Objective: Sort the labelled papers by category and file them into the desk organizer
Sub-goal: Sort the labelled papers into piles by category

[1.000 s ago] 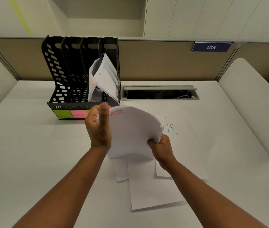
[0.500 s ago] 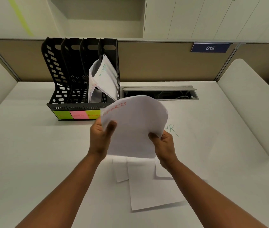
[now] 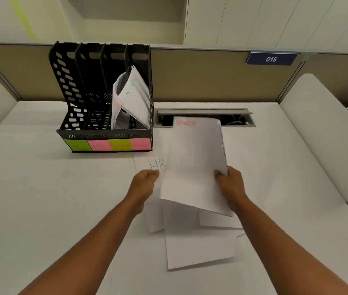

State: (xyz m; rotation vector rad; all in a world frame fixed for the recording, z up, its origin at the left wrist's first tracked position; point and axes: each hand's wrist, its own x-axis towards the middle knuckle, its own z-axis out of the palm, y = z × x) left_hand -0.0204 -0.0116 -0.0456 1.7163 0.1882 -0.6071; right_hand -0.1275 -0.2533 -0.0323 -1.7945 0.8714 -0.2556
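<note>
Above the desk, right hand (image 3: 231, 186) grips papers (image 3: 194, 165)

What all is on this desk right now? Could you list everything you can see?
desk organizer: one, black, four slots, back left of the desk
sticky labels: four, green and pink alternating, on the organizer's front
filed papers: a few, white, in the organizer's right-hand slots
held stack: one, white, red heading, lifted above the desk
HR sheet: one, white, green lettering, flat beside the stack
loose sheets: several, white, on the desk under the stack
cable slot: one, grey, open, in the desk's back
number plate: one, blue, reads 015, on the partition
left hand: pinching the HR sheet
right hand: gripping the stack's right edge
</note>
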